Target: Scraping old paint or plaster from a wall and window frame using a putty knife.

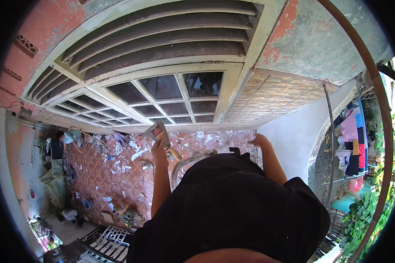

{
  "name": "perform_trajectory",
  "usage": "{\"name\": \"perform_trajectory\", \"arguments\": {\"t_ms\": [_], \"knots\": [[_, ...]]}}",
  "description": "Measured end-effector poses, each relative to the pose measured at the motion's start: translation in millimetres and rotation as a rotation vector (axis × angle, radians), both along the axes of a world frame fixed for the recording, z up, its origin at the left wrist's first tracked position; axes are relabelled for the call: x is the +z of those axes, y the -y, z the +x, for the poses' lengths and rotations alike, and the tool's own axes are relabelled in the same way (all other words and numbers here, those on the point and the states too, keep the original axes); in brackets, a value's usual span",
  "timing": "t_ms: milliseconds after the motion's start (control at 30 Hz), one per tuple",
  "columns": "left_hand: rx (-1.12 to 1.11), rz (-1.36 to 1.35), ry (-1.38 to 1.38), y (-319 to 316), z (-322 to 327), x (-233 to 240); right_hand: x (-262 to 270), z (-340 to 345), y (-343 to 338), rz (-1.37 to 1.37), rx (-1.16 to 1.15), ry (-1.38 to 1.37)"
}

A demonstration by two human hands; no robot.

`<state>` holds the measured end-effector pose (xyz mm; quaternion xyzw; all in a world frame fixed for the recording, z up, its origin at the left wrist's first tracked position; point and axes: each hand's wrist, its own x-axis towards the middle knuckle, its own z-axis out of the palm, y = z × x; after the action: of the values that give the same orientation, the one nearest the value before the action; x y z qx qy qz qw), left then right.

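Observation:
My left hand (159, 152) grips a broad metal scraper (157, 132) by its handle; the wide blade points up towards the window frame (228, 92). Close to that hand, a yellowish cylindrical thing (174, 153), perhaps a handle or roller, shows over the floor. My right hand (260, 140) is out to the right, near the pale wall (279, 141); its fingers look bent, and whether it holds anything is unclear. Ahead are louvre slats (171, 31) above panes. On the right, the wall (319, 39) has peeling paint.
A metal rail (177, 171) curves beside my body. Scraps litter the tiled floor (131, 177) far below, near a bucket (88, 203). Another person (73, 136) bends at the far left. A long brown pole (378, 85) arcs down the right side, near hanging clothes (350, 131).

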<state>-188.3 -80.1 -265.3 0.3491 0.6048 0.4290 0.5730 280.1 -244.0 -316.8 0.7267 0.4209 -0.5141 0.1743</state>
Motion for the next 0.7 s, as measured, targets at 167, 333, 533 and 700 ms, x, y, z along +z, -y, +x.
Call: {"name": "perform_trajectory", "arguments": {"t_ms": [167, 333, 533, 700], "knots": [[-0.084, 0.023, 0.003, -4, 19, 15, 156, -46, -71, 0.460, -0.486, -0.785], [-0.173, 0.076, 0.150, -19, 46, 25, 79, -4, -151, 0.724, -0.293, -1.537], [-0.269, 0.217, 0.169, -1, 95, 62, 72, -110, -142, 0.685, -0.662, -1.023], [-0.395, 0.125, 0.165, 16, 120, 89, 102, -147, -110, 0.605, -0.472, -0.935]]}}
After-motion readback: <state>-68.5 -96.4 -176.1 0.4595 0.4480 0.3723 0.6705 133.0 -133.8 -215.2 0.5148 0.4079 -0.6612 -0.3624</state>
